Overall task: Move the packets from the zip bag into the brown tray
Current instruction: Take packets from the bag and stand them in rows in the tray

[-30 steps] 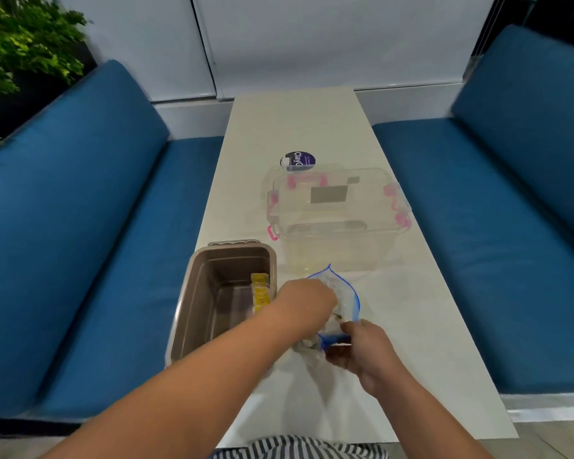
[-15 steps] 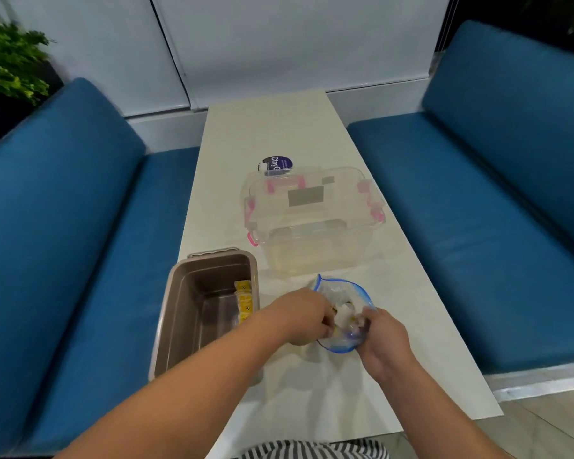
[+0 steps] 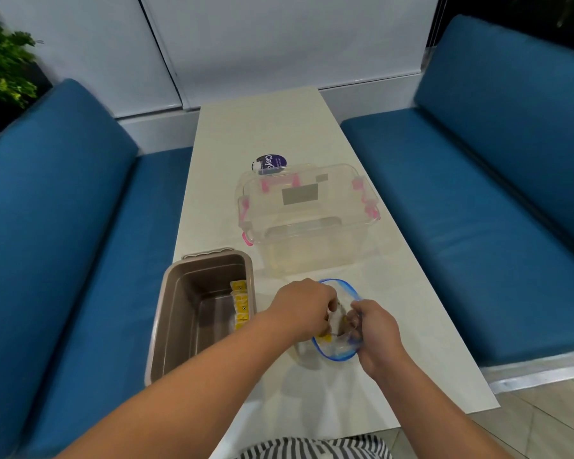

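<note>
Change: a second ago the zip bag (image 3: 344,288) stood narrow, pinched low by the right hand (image 3: 376,331). Now its blue-rimmed mouth is spread into a wide oval and the left hand (image 3: 304,308) has gone from the opening down into it.

Left hand: fingers curled downward inside the bag mouth. I cannot tell whether they have closed on a packet.

Right hand: fingers and thumb pinch the right side of the bag rim, holding the mouth open.

Meaning for the task: judging by this, another pick is under way. The opened mouth gives the left hand room, and the lift across to the tray is not yet made.

Packets in the tray (image 3: 241,303): yellow, lined along the right inner wall, the same as a second ago.

Brown tray (image 3: 166,309): at the left edge of the desk (image 3: 279,127), toward the near end, with the bag just to its right.

Packets in the bag (image 3: 324,338): one yellow corner shows under the left hand.

Hidden: the left fingertips, the bag's bottom and how many packets remain. The clear plastic and glare blur the contents.

Hard to make out: the print on the packets is too small.

Beyond the bag: a clear box (image 3: 305,220) with pink latches, and a purple round lid (image 3: 272,162) half hidden behind it.
</note>
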Motion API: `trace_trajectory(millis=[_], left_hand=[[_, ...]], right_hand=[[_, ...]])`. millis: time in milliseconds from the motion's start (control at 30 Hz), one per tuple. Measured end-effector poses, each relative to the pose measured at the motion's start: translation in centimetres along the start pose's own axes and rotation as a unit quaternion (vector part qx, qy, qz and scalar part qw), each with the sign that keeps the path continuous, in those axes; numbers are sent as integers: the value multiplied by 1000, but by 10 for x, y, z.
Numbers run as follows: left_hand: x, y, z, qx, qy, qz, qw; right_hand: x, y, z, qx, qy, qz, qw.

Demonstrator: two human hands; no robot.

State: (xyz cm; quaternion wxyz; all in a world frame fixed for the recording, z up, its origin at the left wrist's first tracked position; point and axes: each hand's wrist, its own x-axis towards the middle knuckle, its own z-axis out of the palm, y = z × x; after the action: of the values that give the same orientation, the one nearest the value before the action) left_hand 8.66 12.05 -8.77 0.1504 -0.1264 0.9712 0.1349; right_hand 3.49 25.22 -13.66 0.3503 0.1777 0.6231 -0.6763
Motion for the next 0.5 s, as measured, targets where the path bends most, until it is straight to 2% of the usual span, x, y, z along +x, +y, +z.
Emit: trace_trajectory(millis=[267,500], left_hand=[[-3,6,4,20,23,-30,999],[-2,-8,-16,-81,42,-80,993]], right_hand=[[1,1,2,-21,-20,-15,999],[5,1,0,-38,-22,-28,999]])
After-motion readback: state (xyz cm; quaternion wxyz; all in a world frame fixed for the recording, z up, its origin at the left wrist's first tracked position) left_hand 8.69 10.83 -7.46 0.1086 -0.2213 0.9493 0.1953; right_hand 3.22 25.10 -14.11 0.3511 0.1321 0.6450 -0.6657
